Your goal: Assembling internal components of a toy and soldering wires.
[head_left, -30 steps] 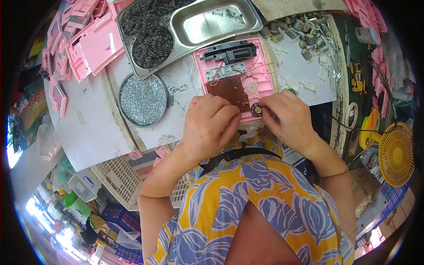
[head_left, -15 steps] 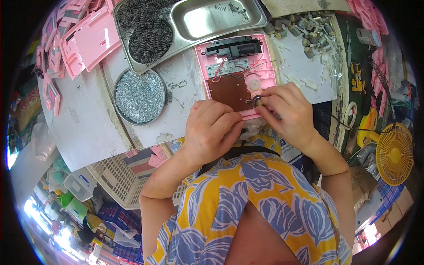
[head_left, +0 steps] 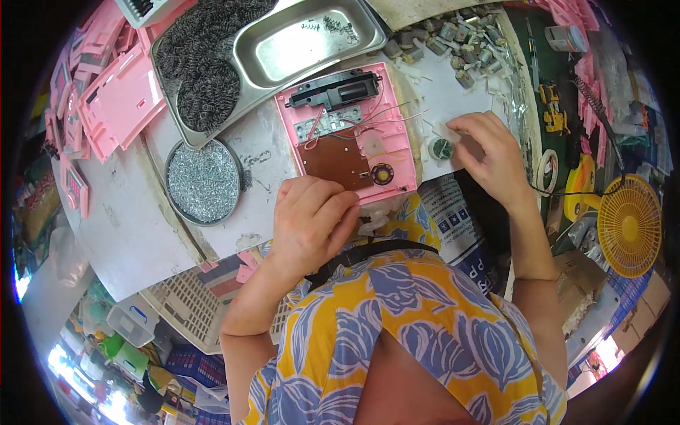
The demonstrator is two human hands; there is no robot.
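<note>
A pink plastic case [head_left: 399,185] lies tilted on the table, holding a black slotted part [head_left: 347,91], a grey metal plate [head_left: 329,125], a brown board [head_left: 333,164] and thin red and green wires. A round dark disc with a brass-coloured centre [head_left: 382,174] sits at its lower right. My left hand [head_left: 312,221] has curled fingers on the case's lower left edge. Right of the case, my right hand [head_left: 490,156] has thumb and index finger apart, their tips beside a translucent white plastic piece [head_left: 444,132] and a small round green-topped thing [head_left: 440,149].
A metal tray [head_left: 312,44] of dark springs stands behind the case, and a round tin [head_left: 239,185] of small screws to its left. Small motors [head_left: 457,42] are heaped at the far right. Pink shells [head_left: 120,106] pile up at left; a yellow fan [head_left: 629,225] is at right.
My right hand has left the case and moved right, its fingers now apart. The round disc it held sits in the case. The view has shifted a little, and the case appears farther left.
</note>
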